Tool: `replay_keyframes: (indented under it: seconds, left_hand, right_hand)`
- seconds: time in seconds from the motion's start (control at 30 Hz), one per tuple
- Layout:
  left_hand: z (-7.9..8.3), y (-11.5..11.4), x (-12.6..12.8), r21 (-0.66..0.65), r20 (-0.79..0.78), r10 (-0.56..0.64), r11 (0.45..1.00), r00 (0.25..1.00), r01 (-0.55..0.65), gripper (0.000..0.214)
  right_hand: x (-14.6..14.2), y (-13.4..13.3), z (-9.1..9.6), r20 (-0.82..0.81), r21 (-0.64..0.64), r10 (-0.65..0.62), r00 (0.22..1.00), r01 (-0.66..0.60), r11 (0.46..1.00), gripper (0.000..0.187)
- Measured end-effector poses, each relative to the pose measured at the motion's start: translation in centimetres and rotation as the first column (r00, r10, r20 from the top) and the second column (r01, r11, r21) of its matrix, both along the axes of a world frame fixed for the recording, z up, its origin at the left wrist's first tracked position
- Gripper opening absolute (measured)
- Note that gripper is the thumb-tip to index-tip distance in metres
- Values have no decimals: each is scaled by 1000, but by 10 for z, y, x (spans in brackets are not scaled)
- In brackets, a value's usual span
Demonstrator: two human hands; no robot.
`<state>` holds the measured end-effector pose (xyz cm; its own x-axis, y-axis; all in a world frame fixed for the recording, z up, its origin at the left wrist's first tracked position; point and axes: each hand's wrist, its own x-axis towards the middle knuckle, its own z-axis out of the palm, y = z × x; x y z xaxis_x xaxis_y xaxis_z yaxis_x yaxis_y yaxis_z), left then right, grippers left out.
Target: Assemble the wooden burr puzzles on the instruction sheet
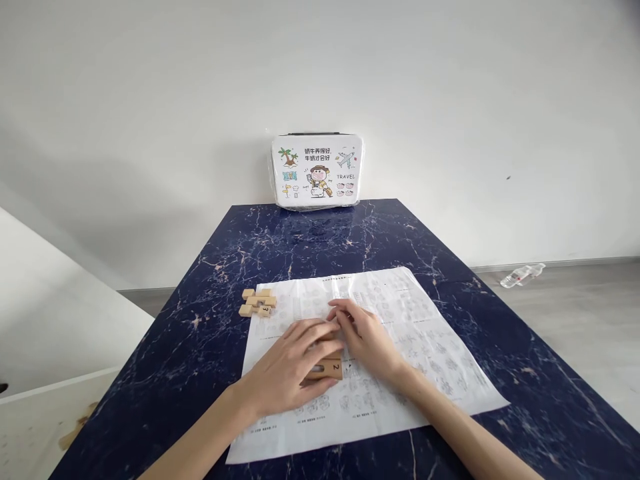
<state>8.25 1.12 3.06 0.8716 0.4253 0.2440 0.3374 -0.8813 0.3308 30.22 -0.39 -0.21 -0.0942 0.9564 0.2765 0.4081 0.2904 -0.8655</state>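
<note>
My left hand [297, 367] is closed around a wooden puzzle block [330, 367] marked "2", with a slot showing near the number. Fingers cover most of the block, so its full shape is hidden. Close beside it, my right hand [367, 333] has its fingers bent, their tips meeting my left fingertips at the far side; whether they grip a piece there is hidden. Both hands rest over a white instruction sheet [425, 320] printed with rows of small diagrams. Several notched wooden pieces [260, 301], one marked "3", lie grouped at the sheet's upper left corner.
The sheet lies on a dark blue marble-patterned table [210, 267]. At its far edge a white case with cartoon prints [320, 171] stands against the wall. A clear plastic bottle [520, 275] lies on the floor at right. A white surface [40, 420] sits below at left.
</note>
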Motion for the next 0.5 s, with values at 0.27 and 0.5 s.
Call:
replay_keyframes:
  seconds: [0.27,0.5]
  left_hand:
    - [0,-2,1,54,49,70,996,996,-72,24]
    - [-4,2,-3,126,107,266,952,958,-279,4]
  right_hand:
    - [1,1,-3,21,-4,-64,998,64,998,21]
    - [2,0,-1,62,-24,-33,998,35,999,22]
